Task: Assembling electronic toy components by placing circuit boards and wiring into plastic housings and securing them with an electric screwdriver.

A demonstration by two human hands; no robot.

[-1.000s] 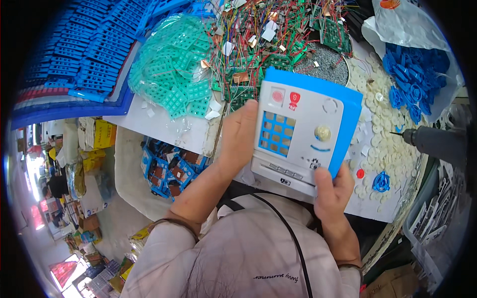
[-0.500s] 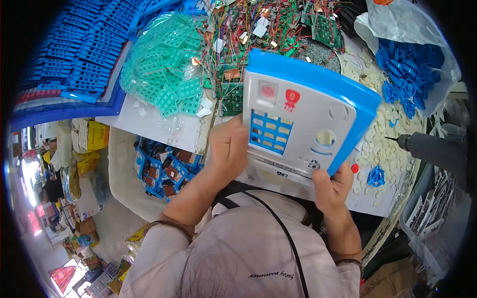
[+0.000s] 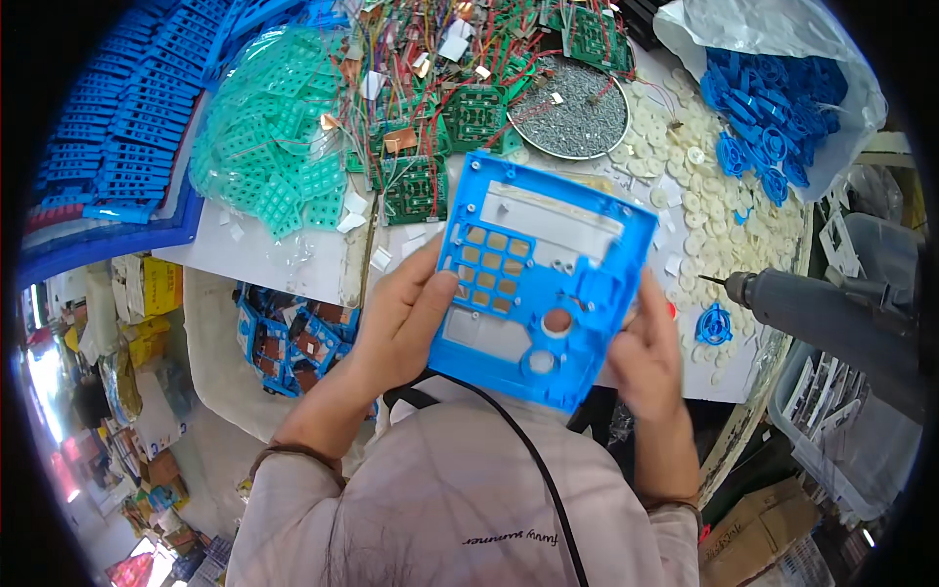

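Observation:
A blue plastic housing panel [image 3: 540, 276] hangs tilted over the near table edge, its hollow inner side facing me. It has a grid of small keypad openings, round holes and screw posts. My left hand [image 3: 399, 318] grips its left edge, thumb on the inner face beside the keypad grid. My right hand [image 3: 648, 357], slightly blurred, is closed at the lower right edge, with some fingertips hidden. Beyond the panel lie green circuit boards [image 3: 477, 117] with red wires. To the right sits a round blue plastic part [image 3: 714, 325].
A grey power screwdriver [image 3: 812, 301] juts in from the right above scattered white discs [image 3: 719, 230]. A round dish holds small grey metal pieces [image 3: 572, 112]. Green rubber keypads [image 3: 264, 147] and stacked blue parts [image 3: 147, 117] stand left. A bag holds blue parts [image 3: 768, 112].
The panel has been flipped from its white printed front to its blue inner side and lowered toward me. Both hands have shifted their hold along its edges, and the view has moved slightly.

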